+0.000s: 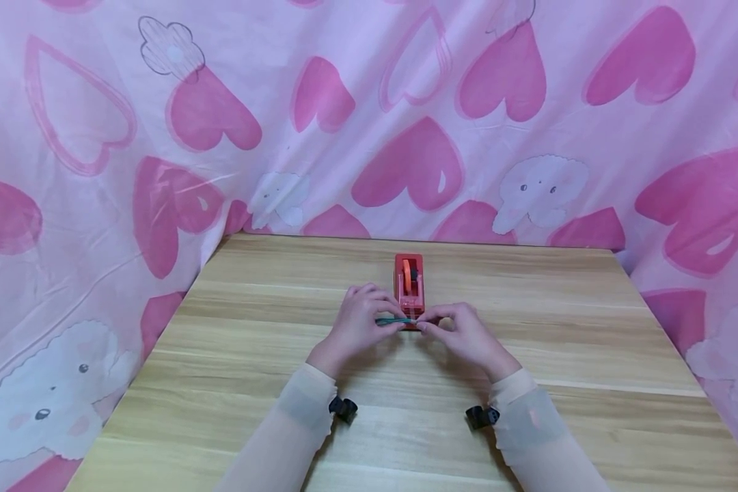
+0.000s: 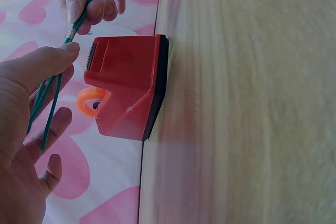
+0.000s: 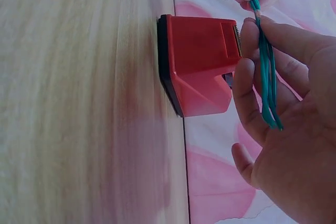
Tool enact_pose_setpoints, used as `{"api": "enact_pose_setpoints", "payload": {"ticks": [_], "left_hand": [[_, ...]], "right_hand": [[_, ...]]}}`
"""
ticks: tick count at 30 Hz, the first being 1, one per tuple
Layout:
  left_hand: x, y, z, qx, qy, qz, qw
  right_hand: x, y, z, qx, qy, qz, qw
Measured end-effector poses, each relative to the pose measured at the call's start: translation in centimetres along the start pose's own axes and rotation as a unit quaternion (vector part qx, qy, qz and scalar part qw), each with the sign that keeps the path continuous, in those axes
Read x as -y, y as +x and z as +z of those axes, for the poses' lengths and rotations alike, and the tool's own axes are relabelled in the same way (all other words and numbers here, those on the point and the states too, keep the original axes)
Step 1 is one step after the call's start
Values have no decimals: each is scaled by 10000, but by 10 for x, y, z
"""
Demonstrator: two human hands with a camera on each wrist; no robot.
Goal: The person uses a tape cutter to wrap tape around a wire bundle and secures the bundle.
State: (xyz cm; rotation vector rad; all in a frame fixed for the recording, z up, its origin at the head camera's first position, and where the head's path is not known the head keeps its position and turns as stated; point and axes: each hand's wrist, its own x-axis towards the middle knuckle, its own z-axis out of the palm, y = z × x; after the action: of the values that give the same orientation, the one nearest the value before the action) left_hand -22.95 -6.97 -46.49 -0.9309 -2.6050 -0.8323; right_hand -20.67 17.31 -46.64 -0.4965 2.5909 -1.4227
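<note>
A thin bundle of folded green wire (image 3: 266, 82) is stretched between both hands, just over the front end of a red tape dispenser (image 1: 411, 301). My left hand (image 1: 364, 316) pinches one part of the bundle between thumb and fingertips. Close beside it, my right hand (image 1: 466, 333) pinches the other part with thumb and forefinger. Loose strands and looped ends trail past each palm in the wrist views. Between the fingertips shows a small light tan or coppery spot, too small to make out. The dispenser's toothed cutting edge (image 2: 91, 56) faces the hands.
The dispenser, with an orange tape core (image 1: 406, 277) and a black base (image 2: 160, 87), stands on a wood-grain table (image 1: 283, 280). Behind and at both sides hangs a pink heart-patterned cloth (image 1: 369, 123). Small black cameras (image 1: 344, 410) sit on both wrists.
</note>
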Motion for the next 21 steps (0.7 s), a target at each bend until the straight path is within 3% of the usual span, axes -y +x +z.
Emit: {"api": "enact_pose_setpoints", "payload": {"ticks": [4, 9, 17, 21], "left_hand": [[2, 0, 1, -40, -250, -78, 9996], [3, 0, 1, 21, -456, -288, 9985], [5, 1, 0, 436, -447, -733, 9954], [7, 2, 2, 624, -659, -897, 9918]], "right_hand": [[2, -1, 0, -282, -304, -276, 9988], [3, -2, 0, -544, -616, -336, 9961], [3, -1, 0, -702, -814, -564, 9926], [4, -2, 0, -734, -877, -593, 9917]]}}
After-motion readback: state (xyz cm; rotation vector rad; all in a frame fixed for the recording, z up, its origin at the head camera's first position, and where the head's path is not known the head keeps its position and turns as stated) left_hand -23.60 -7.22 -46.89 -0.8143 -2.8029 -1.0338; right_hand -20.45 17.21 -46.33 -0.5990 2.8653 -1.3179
